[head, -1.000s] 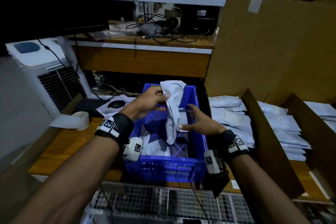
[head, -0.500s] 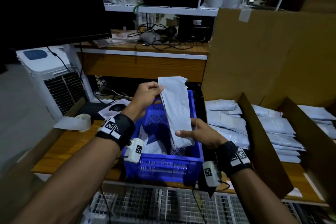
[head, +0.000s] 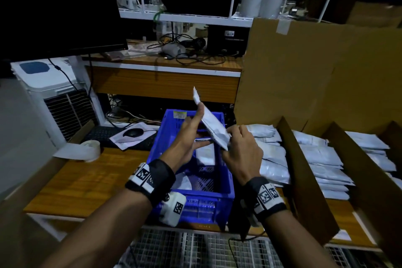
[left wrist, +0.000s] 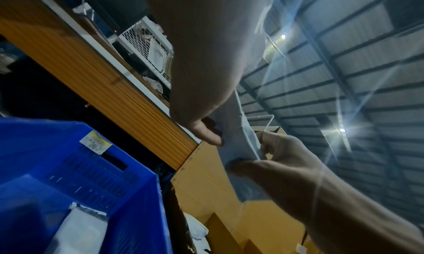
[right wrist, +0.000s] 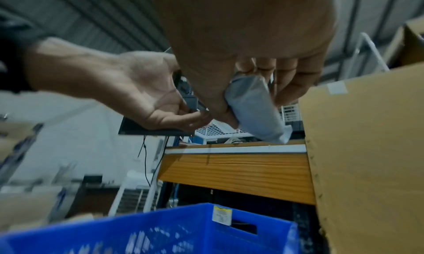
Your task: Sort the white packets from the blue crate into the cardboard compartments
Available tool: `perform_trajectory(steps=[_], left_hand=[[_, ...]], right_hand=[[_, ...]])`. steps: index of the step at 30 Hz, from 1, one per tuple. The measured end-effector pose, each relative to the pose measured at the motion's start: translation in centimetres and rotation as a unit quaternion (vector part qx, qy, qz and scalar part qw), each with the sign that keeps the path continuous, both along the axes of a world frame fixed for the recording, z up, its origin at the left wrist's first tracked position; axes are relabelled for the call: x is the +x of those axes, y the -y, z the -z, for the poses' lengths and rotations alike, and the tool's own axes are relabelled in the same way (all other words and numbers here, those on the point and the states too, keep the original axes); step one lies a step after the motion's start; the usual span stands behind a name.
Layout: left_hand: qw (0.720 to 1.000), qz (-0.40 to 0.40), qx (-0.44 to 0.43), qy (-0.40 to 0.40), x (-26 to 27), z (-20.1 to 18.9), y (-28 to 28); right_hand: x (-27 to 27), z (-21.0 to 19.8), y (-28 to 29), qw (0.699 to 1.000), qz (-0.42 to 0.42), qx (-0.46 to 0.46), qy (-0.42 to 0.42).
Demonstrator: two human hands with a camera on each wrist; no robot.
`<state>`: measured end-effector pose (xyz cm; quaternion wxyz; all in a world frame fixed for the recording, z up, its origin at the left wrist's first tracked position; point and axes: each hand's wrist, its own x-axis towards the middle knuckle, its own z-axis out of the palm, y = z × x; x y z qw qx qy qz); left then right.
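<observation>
Above the blue crate [head: 217, 200], both hands hold one white packet [head: 212, 126] tilted with its top end up and to the left. My left hand [head: 187, 139] has its thumb along the packet's left face and its fingers underneath. The lower end is gripped by my right hand [head: 241, 150], thumb and fingers closed round it in the right wrist view [right wrist: 254, 109]. More white packets [head: 205, 154] lie in the crate. To the right, cardboard compartments with a slanted divider [head: 304, 169] hold stacks of packets [head: 272, 159].
A tall cardboard wall [head: 304, 72] rises behind the compartments. Left of the crate on the wooden table are a tape roll [head: 90, 148], a keyboard [head: 102, 135] and a mouse [head: 133, 132]. A wire-grid shelf [head: 195, 250] sits below the table edge.
The packet hung straight down from my left hand; now it is tilted and my right hand has closed round its lower end. My left hand slid down from the top edge.
</observation>
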<state>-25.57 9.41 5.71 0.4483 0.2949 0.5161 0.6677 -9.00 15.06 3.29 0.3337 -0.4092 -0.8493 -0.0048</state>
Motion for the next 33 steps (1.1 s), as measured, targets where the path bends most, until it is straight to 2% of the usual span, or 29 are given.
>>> perform_trajectory(steps=[4, 8, 11, 13, 15, 17, 18, 19, 24, 27, 33], left_hand=[[1.000, -0.023, 0.014, -0.003, 1.6, 0.0, -0.1], [0.996, -0.087, -0.020, -0.025, 1.5, 0.5, -1.2], [0.996, -0.086, -0.030, -0.024, -0.1, 1.1, -1.6], [0.997, -0.074, -0.026, -0.022, -0.8, 1.2, -1.6], [0.998, -0.060, -0.014, -0.013, -1.0, 1.3, -1.7], [0.999, -0.049, -0.001, -0.008, -0.9, 1.2, -1.8], [0.999, -0.044, 0.004, -0.009, -0.8, 1.1, -1.8], [0.999, -0.041, 0.008, -0.009, -0.6, 1.1, -2.0], [0.999, -0.044, 0.027, 0.009, -0.9, 0.3, -2.4], [0.998, -0.054, 0.036, 0.013, -2.2, -0.3, -2.7], [0.997, -0.059, 0.044, -0.004, -3.9, -1.3, -3.4]], right_hand=[[0.2, -0.5, -0.2, 0.997, 0.047, 0.052, 0.040], [0.8, 0.3, -0.5, 0.996, -0.019, 0.068, 0.059], [1.7, 0.6, -1.4, 0.995, -0.098, 0.007, -0.016], [2.4, 0.3, -2.4, 0.986, -0.112, -0.084, -0.091], [2.9, -0.3, -3.3, 0.949, -0.124, -0.249, -0.148], [3.1, -1.0, -3.9, 0.871, -0.159, -0.421, -0.197], [3.1, -1.0, -4.3, 0.835, -0.181, -0.472, -0.219], [3.1, -1.0, -4.5, 0.814, -0.204, -0.491, -0.234], [3.7, -1.7, -5.3, 0.811, -0.263, -0.473, -0.225], [4.2, -2.0, -6.4, 0.819, -0.270, -0.466, -0.195], [3.6, -2.3, -6.7, 0.814, -0.274, -0.478, -0.184]])
